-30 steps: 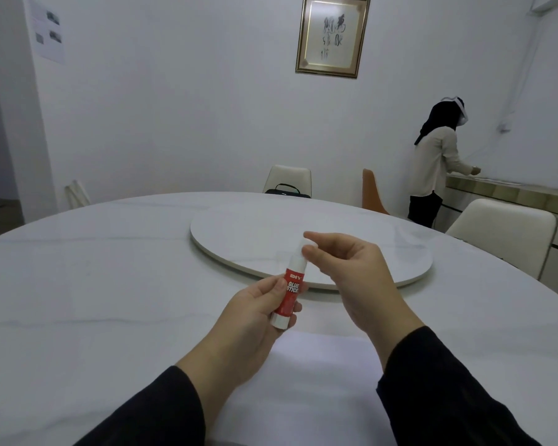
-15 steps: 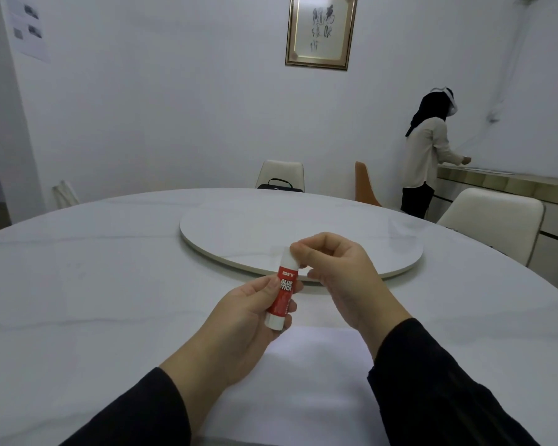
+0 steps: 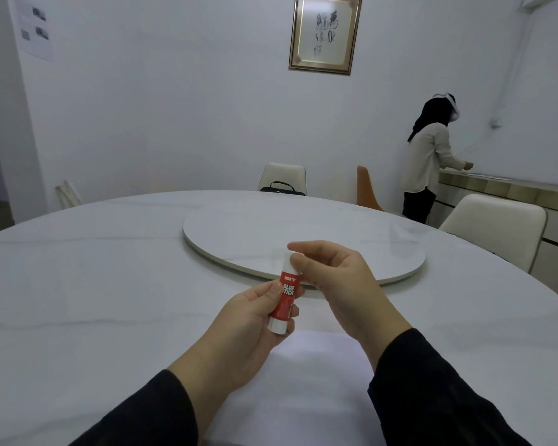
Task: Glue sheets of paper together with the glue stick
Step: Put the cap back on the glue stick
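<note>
A red and white glue stick is held upright above the table. My left hand grips its red body from the left. My right hand pinches the white cap at the top with thumb and fingertips. White paper lies flat on the table below both hands, near the front edge; my dark sleeves hide part of it.
The round white marble table carries a raised turntable just behind my hands. Chairs stand at the far side and right. A person stands at a sideboard at the right wall.
My right hand has closed its fingertips lower onto the cap of the glue stick. The left hand keeps its hold on the body.
</note>
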Motion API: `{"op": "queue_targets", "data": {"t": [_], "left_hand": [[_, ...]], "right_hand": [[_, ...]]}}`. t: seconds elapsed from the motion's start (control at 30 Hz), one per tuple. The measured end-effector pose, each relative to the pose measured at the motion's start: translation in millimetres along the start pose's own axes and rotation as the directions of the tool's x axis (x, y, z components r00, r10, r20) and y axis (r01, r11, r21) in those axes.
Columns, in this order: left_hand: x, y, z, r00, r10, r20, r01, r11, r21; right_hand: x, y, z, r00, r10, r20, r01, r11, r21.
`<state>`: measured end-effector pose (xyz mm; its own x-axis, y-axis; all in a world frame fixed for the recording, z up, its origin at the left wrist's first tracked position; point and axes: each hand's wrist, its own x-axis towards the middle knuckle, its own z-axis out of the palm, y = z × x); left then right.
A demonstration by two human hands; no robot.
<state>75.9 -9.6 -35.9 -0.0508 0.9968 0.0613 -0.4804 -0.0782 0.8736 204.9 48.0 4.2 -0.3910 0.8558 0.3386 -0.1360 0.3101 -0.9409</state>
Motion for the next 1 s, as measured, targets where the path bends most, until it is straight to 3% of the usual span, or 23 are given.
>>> {"op": "queue_targets", "data": {"t": [0.37,0.53,0.63,0.83,1.0], "left_hand": [[-0.5,-0.5,1.3,1.0,-0.009,-0.025,0.009,1.0,0.01],[-0.1,1.5,0.3,1.0,-0.012,-0.013,0.011,0.999,-0.042],[-0.2,0.0,-0.4,1.0,-0.016,-0.023,0.016,1.0,-0.014],[0.2,0.0,0.1,0.999,-0.02,-0.03,0.02,1.0,-0.011],[1.5,-1.1,-0.8,0.999,-0.013,-0.033,0.014,1.0,0.006]], "right_hand": [[0.6,3.2,-2.0,1.0,0.007,-0.014,-0.007,0.999,0.047],[-0.5,4.8,-2.5,0.999,0.033,0.018,-0.036,0.982,0.187],[0.2,5.3,-1.9,1.0,0.003,-0.005,-0.003,0.993,0.122],[-0.3,3.7,-5.9,0.998,-0.009,0.061,-0.003,0.979,0.202],[1.5,3.5,-9.7,1.0,-0.026,0.008,0.025,0.995,0.099]]}}
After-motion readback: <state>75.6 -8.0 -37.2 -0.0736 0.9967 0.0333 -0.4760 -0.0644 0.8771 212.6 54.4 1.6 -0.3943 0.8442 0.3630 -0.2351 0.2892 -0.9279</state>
